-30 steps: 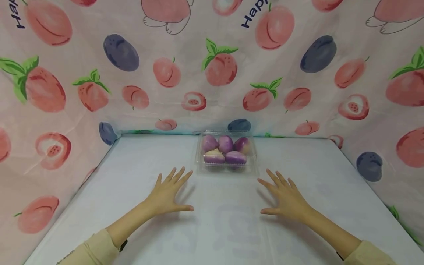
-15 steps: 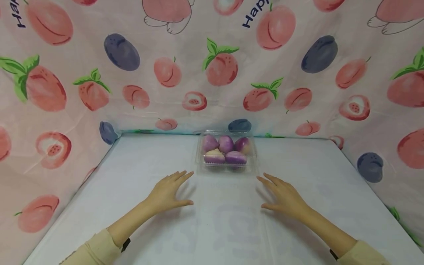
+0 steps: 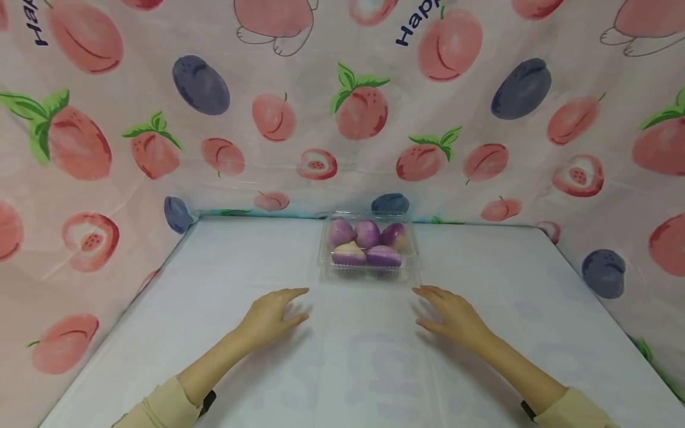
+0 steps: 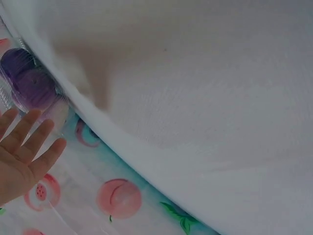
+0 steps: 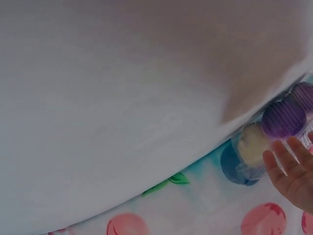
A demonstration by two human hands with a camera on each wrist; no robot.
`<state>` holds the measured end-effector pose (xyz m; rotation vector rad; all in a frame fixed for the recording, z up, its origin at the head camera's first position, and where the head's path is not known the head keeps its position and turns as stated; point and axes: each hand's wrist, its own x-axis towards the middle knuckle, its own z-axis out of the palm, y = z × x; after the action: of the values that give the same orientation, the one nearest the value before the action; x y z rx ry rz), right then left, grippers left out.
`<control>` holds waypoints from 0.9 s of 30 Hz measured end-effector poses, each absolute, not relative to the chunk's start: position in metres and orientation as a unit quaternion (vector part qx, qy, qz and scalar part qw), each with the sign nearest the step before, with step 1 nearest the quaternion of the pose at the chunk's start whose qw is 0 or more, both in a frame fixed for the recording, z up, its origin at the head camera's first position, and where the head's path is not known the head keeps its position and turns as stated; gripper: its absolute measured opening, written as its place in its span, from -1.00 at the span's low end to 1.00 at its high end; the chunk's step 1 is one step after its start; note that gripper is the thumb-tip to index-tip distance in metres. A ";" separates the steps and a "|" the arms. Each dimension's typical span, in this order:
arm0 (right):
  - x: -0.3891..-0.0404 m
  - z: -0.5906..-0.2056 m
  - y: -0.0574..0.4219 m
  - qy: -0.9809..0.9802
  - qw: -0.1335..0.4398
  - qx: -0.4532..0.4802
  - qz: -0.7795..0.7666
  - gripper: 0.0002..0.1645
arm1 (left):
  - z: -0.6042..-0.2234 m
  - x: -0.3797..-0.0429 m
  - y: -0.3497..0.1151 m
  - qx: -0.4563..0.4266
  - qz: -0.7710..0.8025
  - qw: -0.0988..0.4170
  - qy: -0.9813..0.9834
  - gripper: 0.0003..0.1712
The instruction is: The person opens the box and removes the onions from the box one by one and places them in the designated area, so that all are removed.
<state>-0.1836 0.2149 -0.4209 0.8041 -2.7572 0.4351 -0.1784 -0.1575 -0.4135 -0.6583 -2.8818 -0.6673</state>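
Observation:
A clear plastic clamshell box (image 3: 409, 264) stands on the white table's far side, lid down. Through it show several rounded purple-and-cream vegetables (image 3: 367, 234), perhaps onions or turnips. Nearer the person, left of the box's front, my left hand (image 3: 267, 316) hovers over the table, its thumb apart from its fingers. Mirroring it on the right is my right hand (image 3: 456, 318), with thumb and fingers pointing inward. Neither hand holds anything, and a gap lies between each hand and the box. Straight, relaxed fingers (image 4: 33, 137) appear in the left wrist view.
The white table (image 3: 369, 368) runs back to a hanging cloth (image 3: 241, 71) printed with peaches and plums. That cloth also rises along the left and right sides. Cream sleeves (image 3: 160, 407) and dark wrist straps (image 3: 207, 403) cover the forearms' lower ends.
Both hands have turned from spread fingers to a narrower, edge-on pose, with palms facing inward. They have drawn slightly back from the box, which stays where it was.

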 end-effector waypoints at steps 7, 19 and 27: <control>-0.189 -0.422 0.207 -0.931 0.147 0.290 0.165 -0.38 | -0.410 -0.183 -0.157 -0.192 -0.244 0.054 -0.949 -0.56; -0.203 -0.420 0.173 -0.901 0.191 0.349 0.172 -0.47 | -0.410 -0.200 -0.156 -0.143 -0.304 0.043 -0.941 -0.61; -0.215 -0.412 0.152 -0.876 0.238 0.386 0.163 -0.50 | -0.414 -0.217 -0.157 -0.124 -0.347 0.035 -0.929 -0.61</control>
<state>-0.2148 0.1515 -0.4117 1.0562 -2.4011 0.4465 -0.2168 -0.1575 -0.4135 -0.3817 -2.8559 -1.0669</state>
